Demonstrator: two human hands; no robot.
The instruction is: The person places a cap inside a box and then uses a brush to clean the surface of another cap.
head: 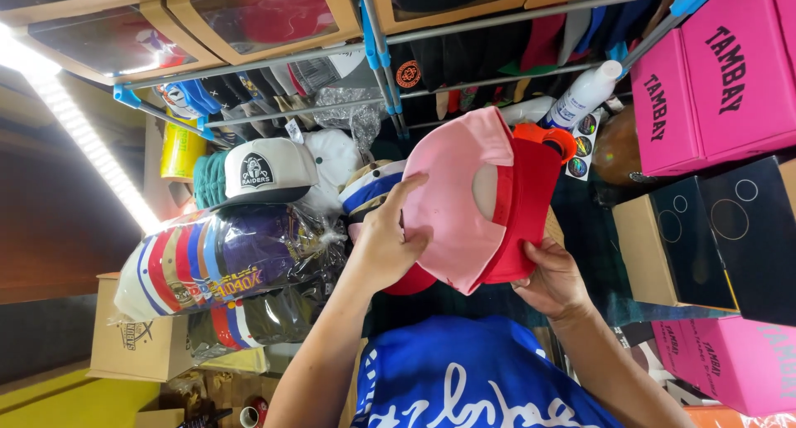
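I hold a pink cap (pixel 452 196) nested against a red cap (pixel 522 204) in front of my chest. My left hand (pixel 385 241) presses its fingers on the pink cap's crown from the left. Gripping the lower edge of the red cap from the right is my right hand (pixel 551 280). An opening at the back of the pink cap shows a pale lining. Another red piece (pixel 412 280) peeks out under my left palm; I cannot tell if it belongs to the same cap. My blue shirt (pixel 473 378) fills the bottom of the view.
A clear plastic bag of several stacked striped caps (pixel 224 262) lies at left, with a white and grey cap (pixel 265 171) above it. Pink boxes (pixel 717 80) and black boxes (pixel 705 237) stand at right. A white bottle (pixel 584 94) and a metal rack (pixel 381 55) of caps are behind.
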